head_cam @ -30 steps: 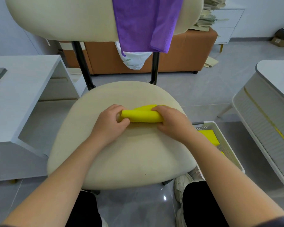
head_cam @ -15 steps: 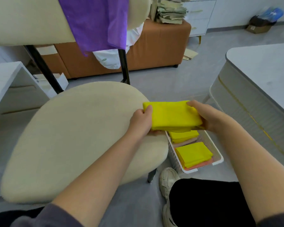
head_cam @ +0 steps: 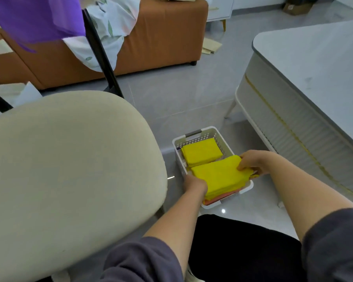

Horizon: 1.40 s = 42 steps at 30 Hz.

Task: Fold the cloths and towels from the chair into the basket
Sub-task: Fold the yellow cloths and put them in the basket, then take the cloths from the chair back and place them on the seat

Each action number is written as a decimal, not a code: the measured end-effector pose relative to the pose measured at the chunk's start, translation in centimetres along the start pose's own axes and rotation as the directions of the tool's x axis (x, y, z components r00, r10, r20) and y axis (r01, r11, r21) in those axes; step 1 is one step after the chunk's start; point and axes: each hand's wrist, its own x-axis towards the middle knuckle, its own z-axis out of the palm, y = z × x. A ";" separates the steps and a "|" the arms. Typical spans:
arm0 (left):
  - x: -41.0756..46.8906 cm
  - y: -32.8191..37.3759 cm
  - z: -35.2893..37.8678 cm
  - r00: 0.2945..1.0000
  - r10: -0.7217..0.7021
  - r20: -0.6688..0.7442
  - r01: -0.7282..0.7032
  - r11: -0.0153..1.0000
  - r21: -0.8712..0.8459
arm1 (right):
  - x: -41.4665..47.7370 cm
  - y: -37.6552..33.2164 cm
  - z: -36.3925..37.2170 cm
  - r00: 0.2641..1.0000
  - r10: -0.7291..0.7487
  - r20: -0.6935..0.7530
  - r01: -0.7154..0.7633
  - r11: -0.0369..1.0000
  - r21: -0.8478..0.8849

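The folded yellow cloth [head_cam: 220, 178] has come off the chair seat [head_cam: 69, 159] left of the basket [head_cam: 204, 133]. It is now low over the basket's near half, just in front of a second yellow cloth [head_cam: 201, 152]. The left hand [head_cam: 194, 183] grips its near corner and the right hand [head_cam: 253, 161] pinches its far edge. Only the release remains. A purple cloth [head_cam: 35, 19] waits beyond the basket.

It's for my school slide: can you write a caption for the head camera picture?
Left hand and right hand hold a folded yellow cloth over the white basket beside the chair.
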 end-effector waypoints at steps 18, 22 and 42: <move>1.0 0.0 1.4 0.993 0.061 0.103 -0.092 0.937 0.336 | 4.2 -0.7 3.2 0.976 -0.194 -0.095 0.128 0.874 -0.469; -1.6 0.9 -0.3 0.978 0.190 0.083 -0.205 0.945 0.254 | 1.6 -2.7 2.7 0.963 -0.252 -0.091 0.179 0.859 -0.480; -9.1 10.5 -27.4 0.749 0.555 -0.362 -0.626 0.772 -0.112 | -19.7 -25.5 8.0 0.673 -0.642 -0.366 0.737 0.621 0.266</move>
